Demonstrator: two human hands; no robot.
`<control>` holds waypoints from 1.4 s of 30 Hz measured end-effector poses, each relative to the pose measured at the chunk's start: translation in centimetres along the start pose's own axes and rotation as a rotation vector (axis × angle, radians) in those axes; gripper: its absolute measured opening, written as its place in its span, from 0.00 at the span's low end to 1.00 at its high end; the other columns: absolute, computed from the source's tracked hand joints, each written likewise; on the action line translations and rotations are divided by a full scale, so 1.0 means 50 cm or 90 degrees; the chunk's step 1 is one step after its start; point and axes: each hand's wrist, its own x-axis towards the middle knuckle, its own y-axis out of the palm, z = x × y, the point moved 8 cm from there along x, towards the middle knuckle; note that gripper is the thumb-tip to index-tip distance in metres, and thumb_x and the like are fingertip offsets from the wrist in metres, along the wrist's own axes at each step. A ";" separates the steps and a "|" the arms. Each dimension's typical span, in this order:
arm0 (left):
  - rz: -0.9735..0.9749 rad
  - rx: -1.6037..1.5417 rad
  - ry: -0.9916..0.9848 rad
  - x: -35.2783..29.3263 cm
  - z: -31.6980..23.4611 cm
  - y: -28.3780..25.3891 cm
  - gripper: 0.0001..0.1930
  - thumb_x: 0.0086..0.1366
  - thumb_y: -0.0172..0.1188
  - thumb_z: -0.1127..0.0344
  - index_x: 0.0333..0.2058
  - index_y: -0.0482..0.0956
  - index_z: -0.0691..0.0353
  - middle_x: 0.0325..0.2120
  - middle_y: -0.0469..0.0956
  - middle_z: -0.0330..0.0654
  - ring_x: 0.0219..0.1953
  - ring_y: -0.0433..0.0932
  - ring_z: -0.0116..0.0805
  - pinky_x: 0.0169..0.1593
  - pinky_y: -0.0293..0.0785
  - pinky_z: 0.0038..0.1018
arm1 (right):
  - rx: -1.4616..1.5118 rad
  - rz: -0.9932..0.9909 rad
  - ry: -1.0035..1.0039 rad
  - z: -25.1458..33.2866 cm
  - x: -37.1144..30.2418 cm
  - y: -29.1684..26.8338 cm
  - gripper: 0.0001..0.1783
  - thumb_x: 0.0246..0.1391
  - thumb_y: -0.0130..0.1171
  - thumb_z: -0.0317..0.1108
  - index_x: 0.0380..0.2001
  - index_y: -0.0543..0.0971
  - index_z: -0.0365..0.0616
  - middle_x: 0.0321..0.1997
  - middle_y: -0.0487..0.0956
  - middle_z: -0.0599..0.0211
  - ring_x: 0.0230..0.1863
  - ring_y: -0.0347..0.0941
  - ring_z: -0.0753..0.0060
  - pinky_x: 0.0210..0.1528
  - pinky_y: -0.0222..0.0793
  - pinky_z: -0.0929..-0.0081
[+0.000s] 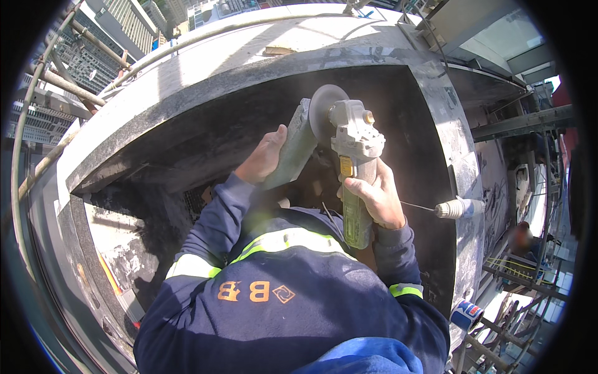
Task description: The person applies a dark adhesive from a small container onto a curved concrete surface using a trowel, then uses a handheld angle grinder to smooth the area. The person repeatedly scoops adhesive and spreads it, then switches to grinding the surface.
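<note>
My right hand (381, 198) is wrapped round the body of a dust-covered angle grinder (358, 140), thumb beside its yellow switch. The grinder points away from me, with its round disc (322, 115) on the left side of the head. My left hand (263, 157) grips a long, narrow, greenish-grey slab piece (294, 153), held tilted with its far end up. That far end meets the disc's left edge, or lies very close to it; I cannot tell which. Pale dust hazes the air around them. Part of my left hand's grip is hidden behind the slab piece.
A stone ledge (445, 112) frames the dark recess in front of me. On its right side lie a sealant tube with a long nozzle (458, 208) and a blue-and-white can (466, 315). An orange-edged tool (109, 274) rests at left. Scaffold poles (68, 84) stand beyond, high above buildings.
</note>
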 end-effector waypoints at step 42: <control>0.044 0.093 -0.024 0.009 0.006 -0.026 0.36 0.75 0.32 0.39 0.50 0.77 0.68 0.39 0.81 0.40 0.36 0.79 0.24 0.41 0.77 0.24 | -0.006 0.004 0.004 -0.003 0.005 0.017 0.27 0.51 0.65 0.27 0.55 0.71 0.36 0.45 0.77 0.64 0.42 0.76 0.73 0.48 0.74 0.70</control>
